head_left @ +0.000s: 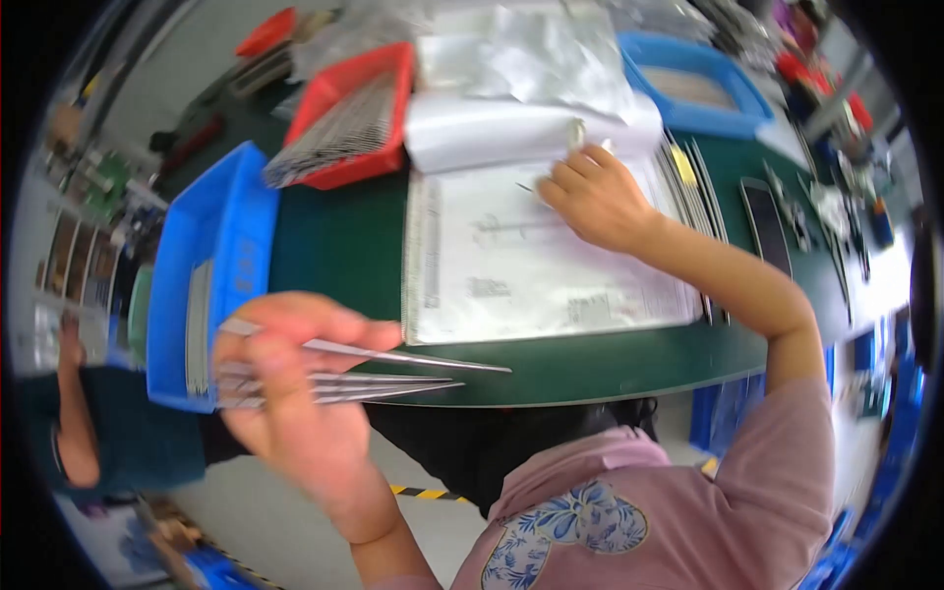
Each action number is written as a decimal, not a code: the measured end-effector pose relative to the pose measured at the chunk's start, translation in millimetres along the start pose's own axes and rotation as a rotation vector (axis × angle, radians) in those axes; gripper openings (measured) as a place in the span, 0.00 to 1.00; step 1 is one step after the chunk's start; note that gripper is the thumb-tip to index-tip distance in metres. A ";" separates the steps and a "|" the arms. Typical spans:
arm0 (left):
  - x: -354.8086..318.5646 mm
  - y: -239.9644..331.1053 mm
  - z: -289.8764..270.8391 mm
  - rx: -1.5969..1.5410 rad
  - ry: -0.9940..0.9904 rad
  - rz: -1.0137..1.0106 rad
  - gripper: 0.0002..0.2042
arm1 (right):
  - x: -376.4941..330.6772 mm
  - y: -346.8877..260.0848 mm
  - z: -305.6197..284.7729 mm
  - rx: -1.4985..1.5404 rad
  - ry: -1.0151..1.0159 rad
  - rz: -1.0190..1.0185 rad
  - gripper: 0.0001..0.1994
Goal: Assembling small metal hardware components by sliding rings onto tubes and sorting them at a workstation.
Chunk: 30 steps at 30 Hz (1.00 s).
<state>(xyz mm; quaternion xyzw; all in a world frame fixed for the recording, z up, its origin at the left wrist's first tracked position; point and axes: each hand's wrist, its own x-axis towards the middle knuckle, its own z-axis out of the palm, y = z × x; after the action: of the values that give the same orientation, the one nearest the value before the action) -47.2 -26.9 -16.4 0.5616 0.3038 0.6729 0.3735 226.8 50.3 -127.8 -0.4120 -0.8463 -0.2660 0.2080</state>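
Note:
My left hand (295,393), at the left front above the table edge, is closed around several slim, tapered metal pieces (393,383). Their points stick out to the right, one spread a little above the others. My right hand (600,197) is bent over a white printed drawing sheet (541,265) under a clear cover. Its fingers are pinched together, and a thin dark tip (525,187) shows at their left side; what they hold is mostly hidden. A small pale greenish object (576,132) stands just beyond the knuckles.
A blue bin (258,221) with thin strips stands at left, a red bin (401,108) full of metal strips behind it. A blue tray (747,110) is at back right. Long rods (703,197), a phone (765,224) and tools lie at right. Another person (128,423) is at far left.

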 end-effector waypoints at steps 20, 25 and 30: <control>6.5 -7.0 33.8 0.192 -0.338 -0.062 0.22 | -42.0 10.2 -157.3 0.516 0.141 0.480 0.04; 13.6 -7.8 32.6 0.234 -0.402 -0.043 0.19 | -129.6 70.4 -158.0 0.151 -0.025 0.442 0.07; 16.1 -5.3 12.5 0.229 -0.343 0.015 0.18 | -111.7 75.3 -143.3 0.043 0.111 0.375 0.07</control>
<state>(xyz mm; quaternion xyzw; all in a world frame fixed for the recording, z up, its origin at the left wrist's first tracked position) -35.5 -10.6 -10.0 0.7090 0.3062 0.5314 0.3481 370.8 -65.3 -60.0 -0.5428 -0.7473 -0.2265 0.3091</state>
